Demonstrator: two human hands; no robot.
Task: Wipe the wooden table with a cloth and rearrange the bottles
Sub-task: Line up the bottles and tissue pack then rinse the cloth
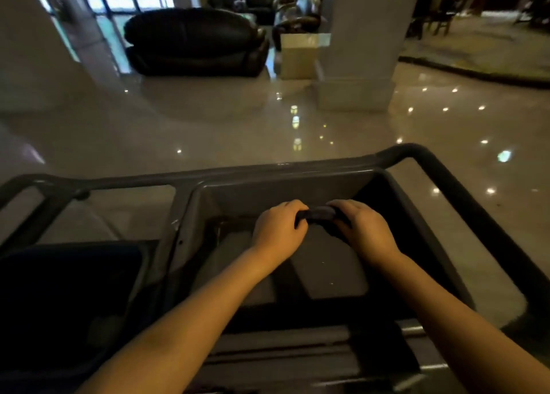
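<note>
A dark cloth (320, 214), twisted into a short roll, is gripped at both ends over a grey bin (268, 191) of a cleaning cart. My left hand (278, 233) is closed on its left end and my right hand (363, 230) on its right end. Both hands are close together, knuckles up. No wooden table and no bottles are in view.
The grey cart frame (431, 161) surrounds the bin, with a dark blue compartment (68, 289) at the left. Beyond lies a glossy tiled floor (208, 131), a black leather sofa (193, 42), a white pillar (360, 51) and a pale box (297, 55).
</note>
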